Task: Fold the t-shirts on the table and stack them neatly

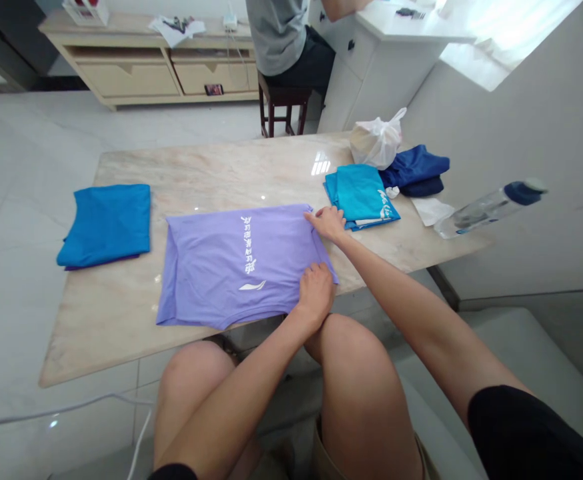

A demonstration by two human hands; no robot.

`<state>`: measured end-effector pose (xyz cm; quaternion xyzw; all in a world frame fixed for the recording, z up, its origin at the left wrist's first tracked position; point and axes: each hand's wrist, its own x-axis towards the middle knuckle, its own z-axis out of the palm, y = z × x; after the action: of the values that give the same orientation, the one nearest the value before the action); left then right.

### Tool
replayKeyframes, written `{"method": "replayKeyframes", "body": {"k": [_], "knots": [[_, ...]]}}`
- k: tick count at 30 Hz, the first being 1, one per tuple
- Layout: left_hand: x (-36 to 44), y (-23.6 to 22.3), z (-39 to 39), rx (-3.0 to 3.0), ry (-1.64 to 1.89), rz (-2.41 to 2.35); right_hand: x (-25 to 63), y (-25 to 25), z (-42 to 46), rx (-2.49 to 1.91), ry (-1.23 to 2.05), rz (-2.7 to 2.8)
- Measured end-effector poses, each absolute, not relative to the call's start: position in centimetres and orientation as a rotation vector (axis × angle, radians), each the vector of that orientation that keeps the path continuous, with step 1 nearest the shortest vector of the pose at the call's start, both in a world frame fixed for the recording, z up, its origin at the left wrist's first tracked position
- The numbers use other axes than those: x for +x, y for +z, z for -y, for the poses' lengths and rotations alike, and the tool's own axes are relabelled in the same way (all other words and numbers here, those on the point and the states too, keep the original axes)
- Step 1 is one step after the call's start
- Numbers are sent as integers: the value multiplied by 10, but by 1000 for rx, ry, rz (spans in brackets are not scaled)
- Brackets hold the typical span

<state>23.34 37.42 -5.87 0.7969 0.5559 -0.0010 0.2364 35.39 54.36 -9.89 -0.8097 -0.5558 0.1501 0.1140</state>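
A light purple T-shirt (211,260) lies flat on the marble table with its sides folded in. White lettering and a white logo run down its front, and its neckline faces me. At the shirt's lower right edge, my left hand (316,291) is closed on the fabric, fingers curled. My right hand (328,222) pinches the far right corner between thumb and fingers. Just beyond that hand sits a folded turquoise shirt (359,190) with white print. A folded blue garment (111,220), with a purple layer under it, rests at the table's left.
On the marble table (106,320), a white plastic bag (379,140), dark blue cloth (416,170) and a clear water bottle (486,210) stand to the right. A seated person (281,40) is beyond the table, beside a low wooden cabinet (131,77).
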Motion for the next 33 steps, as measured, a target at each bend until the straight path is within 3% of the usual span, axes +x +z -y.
{"method": "replayKeyframes", "body": {"k": [5,10,17,26,33], "knots": [[232,-65,-384,2028,77,-1484,340,-91,-558,-2271,584,1785],[202,-52,-387,1707,525,-1476,319,-63,-566,-2103,519,1700],[103,-28,-368,1296,931,-1561,206,-21,-570,-1801,469,1880],[-18,-33,-357,1221,817,-1872,58,-25,-569,-1728,506,2124],[-68,-49,-351,1275,501,-2030,27,-47,-581,-1702,645,2214]]}}
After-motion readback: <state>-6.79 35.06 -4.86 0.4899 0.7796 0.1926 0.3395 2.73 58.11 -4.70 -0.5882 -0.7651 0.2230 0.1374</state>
